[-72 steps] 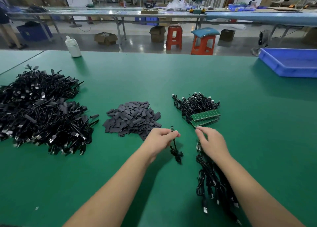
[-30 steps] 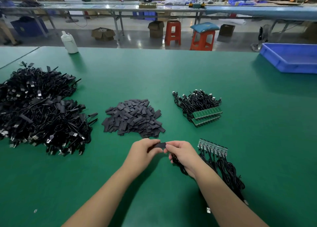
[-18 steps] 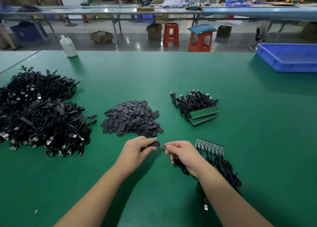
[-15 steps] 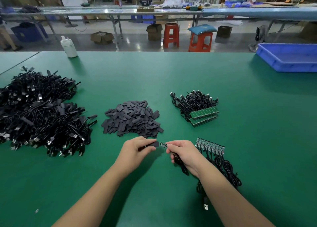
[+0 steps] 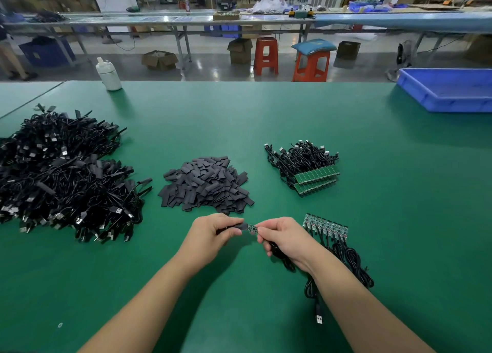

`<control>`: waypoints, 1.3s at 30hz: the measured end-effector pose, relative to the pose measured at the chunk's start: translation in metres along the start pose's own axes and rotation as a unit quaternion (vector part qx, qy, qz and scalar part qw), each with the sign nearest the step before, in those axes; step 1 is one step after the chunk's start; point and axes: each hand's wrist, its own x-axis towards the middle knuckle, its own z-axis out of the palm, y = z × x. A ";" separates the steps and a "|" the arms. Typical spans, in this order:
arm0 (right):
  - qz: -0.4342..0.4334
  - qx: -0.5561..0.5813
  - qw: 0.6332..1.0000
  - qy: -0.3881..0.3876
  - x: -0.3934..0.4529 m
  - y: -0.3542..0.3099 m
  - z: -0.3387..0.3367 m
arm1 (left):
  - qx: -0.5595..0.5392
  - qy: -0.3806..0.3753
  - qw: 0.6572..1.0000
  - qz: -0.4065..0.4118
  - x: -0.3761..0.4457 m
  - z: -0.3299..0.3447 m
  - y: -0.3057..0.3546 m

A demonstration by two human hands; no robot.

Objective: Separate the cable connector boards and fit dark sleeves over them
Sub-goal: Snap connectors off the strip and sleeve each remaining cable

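My left hand [image 5: 213, 232] pinches a dark sleeve [image 5: 241, 227] at its right end. My right hand [image 5: 285, 236] pinches a small green connector board [image 5: 252, 228] whose black cable [image 5: 286, 262] hangs below the palm. The board's left end meets the sleeve's mouth; most of the board still shows. To the right of my right hand a strip of joined boards [image 5: 326, 226] with cables lies flat. A pile of loose dark sleeves [image 5: 206, 185] sits just beyond my hands.
A bundle of cables with green board strips [image 5: 308, 169] lies at the centre right. A big heap of black cables [image 5: 61, 174] fills the left side. A blue tray [image 5: 450, 90] stands far right, a white bottle [image 5: 108, 74] far left on the green table [image 5: 399, 219].
My left hand let go of a cable and picked up a sleeve; my right hand took a single board. Both hands came together, and the sleeve's mouth now touches the board's end.
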 end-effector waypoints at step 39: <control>-0.009 -0.134 0.990 -0.043 0.000 -0.008 0.011 | 0.097 -0.044 0.991 0.081 0.001 0.011 0.008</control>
